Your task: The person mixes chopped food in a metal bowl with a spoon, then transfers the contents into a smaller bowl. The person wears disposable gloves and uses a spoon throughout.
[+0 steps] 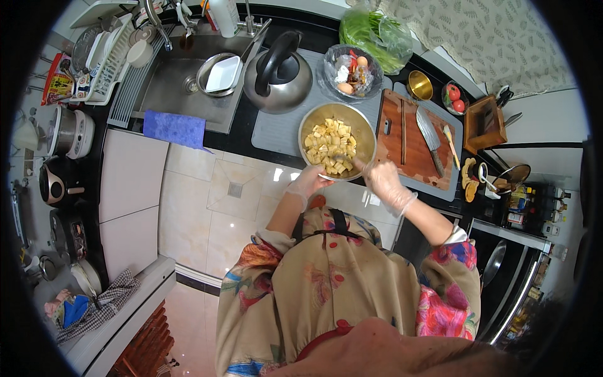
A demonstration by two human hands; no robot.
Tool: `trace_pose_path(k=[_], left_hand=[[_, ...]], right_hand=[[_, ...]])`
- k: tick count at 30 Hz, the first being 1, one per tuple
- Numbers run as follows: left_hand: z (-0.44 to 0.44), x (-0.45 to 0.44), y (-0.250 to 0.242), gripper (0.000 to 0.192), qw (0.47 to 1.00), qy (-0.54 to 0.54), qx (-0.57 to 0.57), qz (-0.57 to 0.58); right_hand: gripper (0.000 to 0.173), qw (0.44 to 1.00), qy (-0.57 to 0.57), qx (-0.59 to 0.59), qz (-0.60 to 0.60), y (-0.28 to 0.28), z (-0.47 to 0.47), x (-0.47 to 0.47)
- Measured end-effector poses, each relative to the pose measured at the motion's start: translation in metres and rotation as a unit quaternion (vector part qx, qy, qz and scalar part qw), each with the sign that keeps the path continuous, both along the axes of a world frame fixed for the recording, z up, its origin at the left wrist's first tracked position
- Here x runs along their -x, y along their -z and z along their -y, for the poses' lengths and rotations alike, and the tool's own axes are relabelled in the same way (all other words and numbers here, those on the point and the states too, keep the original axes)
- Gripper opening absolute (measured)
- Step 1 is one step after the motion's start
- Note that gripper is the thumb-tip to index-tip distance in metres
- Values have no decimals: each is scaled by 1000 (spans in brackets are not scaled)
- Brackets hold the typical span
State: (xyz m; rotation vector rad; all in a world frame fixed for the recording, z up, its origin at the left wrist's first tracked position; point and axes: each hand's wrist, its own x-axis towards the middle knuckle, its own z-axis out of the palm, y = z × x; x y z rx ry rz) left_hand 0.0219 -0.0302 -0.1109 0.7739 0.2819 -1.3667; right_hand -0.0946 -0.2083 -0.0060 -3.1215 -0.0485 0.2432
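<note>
A stainless steel bowl at the counter's front edge holds pale yellow diced pieces. My left hand, in a clear plastic glove, grips the near left rim of the bowl. Over the near right rim, my right hand, gloved likewise, is closed around what looks like a utensil handle; its metal end lies among the pieces. To the right, a wooden cutting board bears a cleaver and a pair of chopsticks.
Behind the bowl are a steel kettle, a lined bowl with eggshells and bagged greens. A sink lies left, with a purple cloth over its front. Tomatoes and a knife block stand right.
</note>
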Motion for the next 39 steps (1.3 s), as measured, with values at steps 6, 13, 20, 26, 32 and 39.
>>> trace_pose_path(k=[6, 13, 20, 26, 32, 39], left_hand=[[-1, 5, 5, 12, 998, -20, -67, -7], [0, 0, -2, 25, 998, -13, -59, 9], [2, -6, -2, 38, 998, 17, -58, -5], [5, -5, -6, 36, 997, 7, -76, -9], [6, -3, -1, 37, 997, 33, -71, 11], [4, -7, -4, 38, 998, 53, -34, 20]], right_hand=[[43, 998, 64, 6, -3, 32, -16, -31], [46, 985, 110, 79, 110, 44, 24, -74], [44, 995, 80, 40, 38, 35, -9, -43], [19, 973, 121, 193, -41, 12, 22, -77], [15, 957, 54, 34, -282, 15, 10, -53], [24, 536, 441, -582, -423, 26, 30, -106]])
